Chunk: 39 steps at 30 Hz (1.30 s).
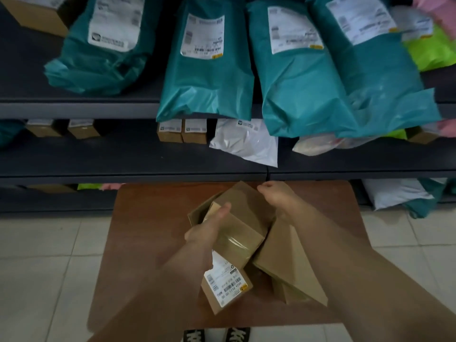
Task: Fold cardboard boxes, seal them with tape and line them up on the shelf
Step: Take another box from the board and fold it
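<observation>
Tape [233, 243] glints on the box [244, 218] at the brown table [148, 230], just below the shelf [123, 169]. The left hand [209, 228] clasps its side to steady it. The right hand [274, 196] curls over the far edge, perhaps pressing a flap down, though blur hides the fingertips.

Surroundings: plastic mailer bags across the upper half of the frame, table and floor below.
Four teal mailer bags [207, 77] lie side by side along the top, each with a white shipping label [202, 37]; print blurred, unreadable. The two on the right overlap. Lime-green bag [431, 53] and pink bag [439, 11] at the upper right edge. White mailer bag [244, 144] at centre, just under the teal row. Another white bag [394, 193] at right, lower down. Brown table [153, 230] stands on pale tiled floor [44, 280]. Dark shoes with white laces [237, 334] at the bottom edge.
</observation>
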Tool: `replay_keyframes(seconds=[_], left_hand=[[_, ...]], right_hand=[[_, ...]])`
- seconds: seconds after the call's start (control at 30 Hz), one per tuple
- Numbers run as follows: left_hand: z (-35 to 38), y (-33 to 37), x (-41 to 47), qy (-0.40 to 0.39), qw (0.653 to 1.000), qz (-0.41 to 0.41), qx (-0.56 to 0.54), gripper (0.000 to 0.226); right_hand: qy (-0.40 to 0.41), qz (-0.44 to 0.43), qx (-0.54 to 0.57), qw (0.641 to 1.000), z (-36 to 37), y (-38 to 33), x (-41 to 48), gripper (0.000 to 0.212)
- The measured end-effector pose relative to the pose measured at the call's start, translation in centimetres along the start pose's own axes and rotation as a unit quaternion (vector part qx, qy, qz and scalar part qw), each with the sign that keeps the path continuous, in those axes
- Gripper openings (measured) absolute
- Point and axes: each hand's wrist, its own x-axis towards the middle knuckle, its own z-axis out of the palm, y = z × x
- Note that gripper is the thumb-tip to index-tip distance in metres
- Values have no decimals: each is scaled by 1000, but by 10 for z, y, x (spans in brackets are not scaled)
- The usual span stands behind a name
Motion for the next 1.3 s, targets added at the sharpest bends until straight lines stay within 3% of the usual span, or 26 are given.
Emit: replay_keyframes(seconds=[0.13,0.3,0.4,0.57,0.97,1.07,1.2,1.3], left_hand=[[12,-2,14,0,1000,7,-19,139],[18,-3,21,13,999,9,-33,161],[16,-4,29,16,999,16,-43,160],[12,-1,22,30,998,26,-55,116],[-46,27,-85,-2,994,65,-85,55],[-68,33,-118,11,992,86,-90,50],[-95,43,-164,18,987,122,-99,65],[-115,51,-200,29,985,135,-102,50]], right_hand=[[-44,-4,-60,997,10,9,24,48],[-97,30,-96,990,14,16,42,55],[-108,34,-105,988,17,20,50,54],[-91,20,-89,992,17,16,51,53],[-71,7,-86,994,-26,-49,-39,65],[-75,12,-68,995,-38,-68,-72,67],[-100,17,-73,992,-55,-100,-127,42],[-122,20,-74,990,-66,-126,-163,36]])
